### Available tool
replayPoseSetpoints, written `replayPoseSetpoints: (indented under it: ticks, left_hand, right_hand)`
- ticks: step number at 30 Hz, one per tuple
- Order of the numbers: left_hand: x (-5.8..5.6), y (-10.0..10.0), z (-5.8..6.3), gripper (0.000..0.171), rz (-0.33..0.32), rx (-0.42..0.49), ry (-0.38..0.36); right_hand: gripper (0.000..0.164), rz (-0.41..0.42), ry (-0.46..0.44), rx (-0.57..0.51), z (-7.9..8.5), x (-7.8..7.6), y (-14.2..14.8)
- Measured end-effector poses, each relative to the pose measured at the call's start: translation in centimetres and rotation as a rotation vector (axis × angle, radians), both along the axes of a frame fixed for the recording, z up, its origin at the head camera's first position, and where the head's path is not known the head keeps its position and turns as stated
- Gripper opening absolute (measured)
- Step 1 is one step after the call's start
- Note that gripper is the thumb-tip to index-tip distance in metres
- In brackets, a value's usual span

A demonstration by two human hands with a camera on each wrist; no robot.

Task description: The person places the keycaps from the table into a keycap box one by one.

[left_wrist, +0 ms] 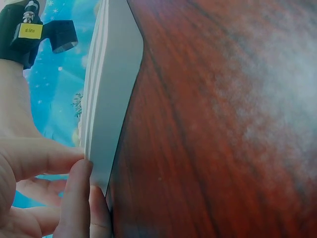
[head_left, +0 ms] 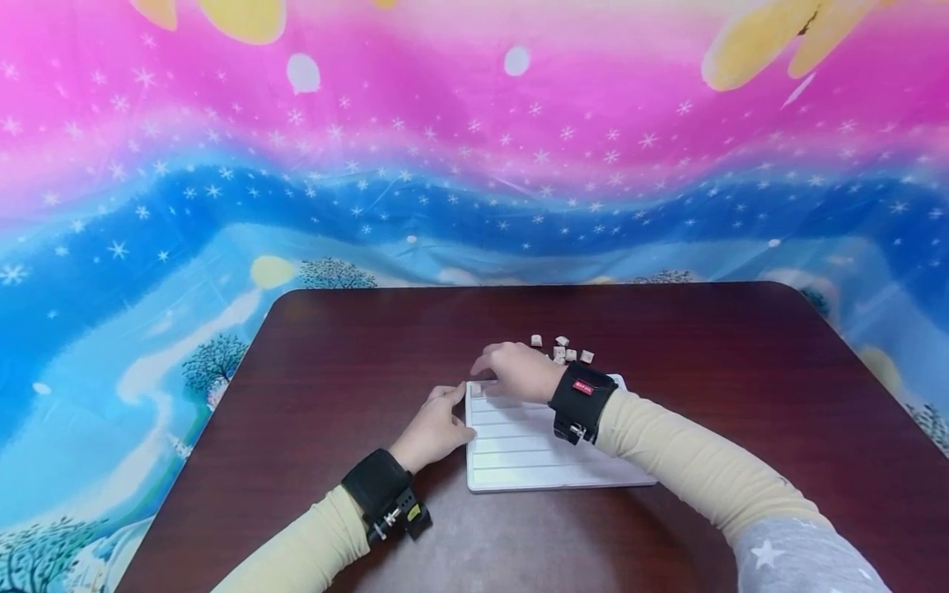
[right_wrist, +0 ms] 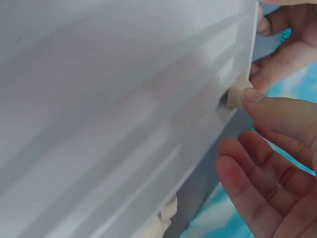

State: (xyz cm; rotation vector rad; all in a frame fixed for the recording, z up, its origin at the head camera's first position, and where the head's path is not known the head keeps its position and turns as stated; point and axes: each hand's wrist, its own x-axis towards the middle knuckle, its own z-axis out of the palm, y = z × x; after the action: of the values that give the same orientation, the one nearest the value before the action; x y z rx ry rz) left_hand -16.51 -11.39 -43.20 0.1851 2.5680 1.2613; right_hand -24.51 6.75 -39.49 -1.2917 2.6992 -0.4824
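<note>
1. Apparently you're seating a cream piece [right_wrist: 235,98] at the far-left corner of the white tray [head_left: 519,475]; next likely calls for squaring it.
2. Your right hand [head_left: 522,371] touches it by thumb; whether fingers clamp it, I can't tell. Your left hand [head_left: 432,428], fingers apart, braces the edge.
3. Beyond the ridged tray lie loose pieces [head_left: 571,356].

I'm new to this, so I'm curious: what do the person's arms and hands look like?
The left hand and right hand are bare. Further up come pale yellow sleeves and, at right, a grey star-patterned sleeve. Black wristbands carry metal fittings; the right one bears a red label.
</note>
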Motion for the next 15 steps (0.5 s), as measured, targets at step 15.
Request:
replayPoseSetpoints:
  ticks: [15]
  left_hand:
    - [0.0, 0.2, 0.1, 0.078, 0.027, -0.023, 0.004]
  right_hand:
    - [0.030, -0.112, -0.009, -0.055, 3.2, -1.0, 4.6]
